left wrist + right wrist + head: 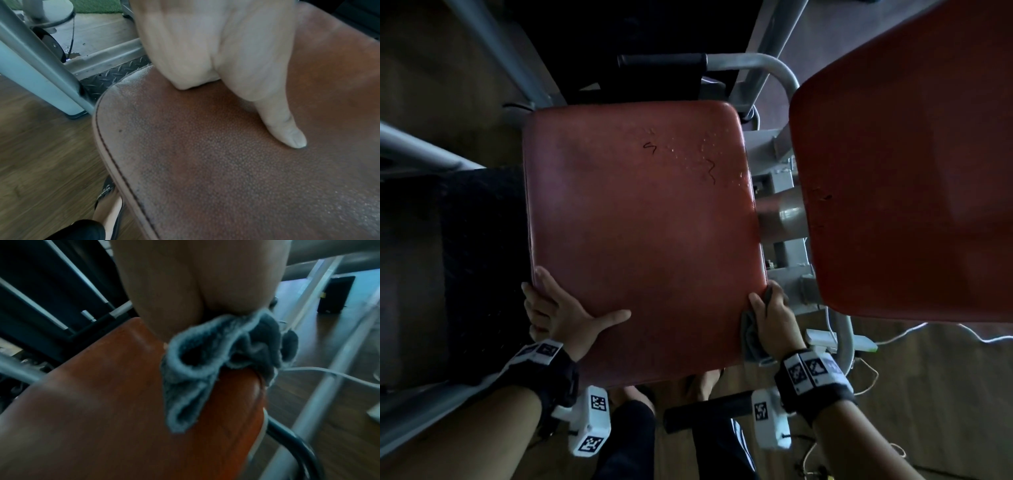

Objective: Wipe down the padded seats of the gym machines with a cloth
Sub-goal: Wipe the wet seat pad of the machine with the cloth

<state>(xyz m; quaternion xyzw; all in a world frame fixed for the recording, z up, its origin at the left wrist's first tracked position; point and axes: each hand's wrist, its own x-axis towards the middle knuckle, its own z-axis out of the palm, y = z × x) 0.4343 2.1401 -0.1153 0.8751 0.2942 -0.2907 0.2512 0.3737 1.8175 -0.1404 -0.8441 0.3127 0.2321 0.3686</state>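
Note:
A red padded seat [640,222] fills the middle of the head view, with scribbles and small droplets near its far right corner. My left hand [561,308] holds the seat's near left corner. Its thumb [287,133] lies flat on the grained top [226,170], and its fingers curl over the left side. My right hand [774,318] grips a bunched grey cloth [751,339] against the near right edge. In the right wrist view the cloth [205,366] hangs in folds from the hand [164,288] over the seat's rounded edge [102,402].
A second red pad [911,171] stands to the right, joined by a grey metal frame [784,212]. Black-grip handles sit at the far side [664,61] and near side [709,411]. White cables [928,329] lie on the wooden floor. A black tread plate [482,257] is left.

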